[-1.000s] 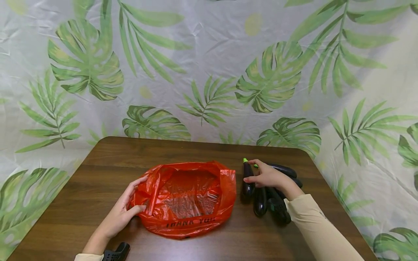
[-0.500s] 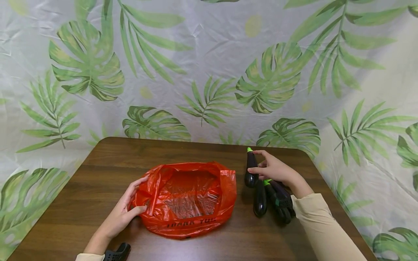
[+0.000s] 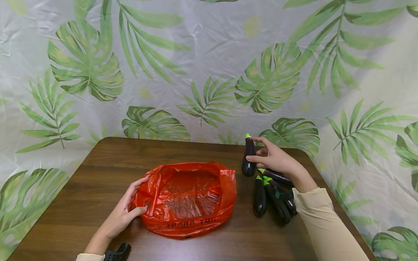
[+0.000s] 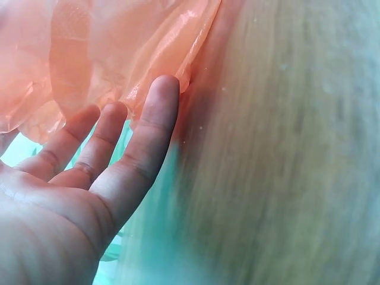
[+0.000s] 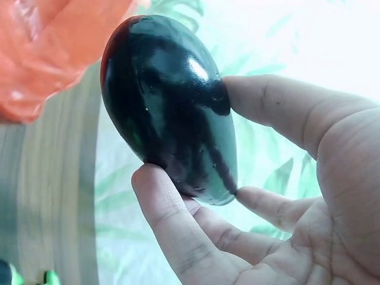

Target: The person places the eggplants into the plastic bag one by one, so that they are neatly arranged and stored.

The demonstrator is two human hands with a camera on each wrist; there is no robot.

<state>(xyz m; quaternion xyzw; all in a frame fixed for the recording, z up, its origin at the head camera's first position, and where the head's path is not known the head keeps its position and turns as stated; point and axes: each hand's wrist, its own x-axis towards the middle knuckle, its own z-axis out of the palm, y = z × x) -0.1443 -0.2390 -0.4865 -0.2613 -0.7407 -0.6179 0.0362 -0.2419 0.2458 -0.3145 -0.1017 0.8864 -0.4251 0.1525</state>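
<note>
My right hand [image 3: 277, 159] holds a dark eggplant [image 3: 249, 146] with a bright green cap, raised near the table's far edge, cap end up. In the right wrist view the thumb and fingers grip around the glossy eggplant [image 5: 172, 107]. A red plastic bag [image 3: 183, 223] printed "THANK YOU" stands mid-table, its mouth spread wide. At the bag's left side rests my left hand [image 3: 121, 214]. The left wrist view shows fairly straight fingertips [image 4: 160, 98] touching the bag's plastic [image 4: 107, 47]. The left thumb lies against the near side of the rim.
Several more eggplants lie in a cluster to the right of the bag, one of them [image 3: 259, 197] closest to it. The brown wooden table [image 3: 98, 174] ends at a leaf-print cloth [image 3: 209, 72] hanging behind.
My right hand has lifted the eggplant off the cluster and carried it up and toward the far edge, uncovering other eggplants. Left hand and bag have barely moved.
</note>
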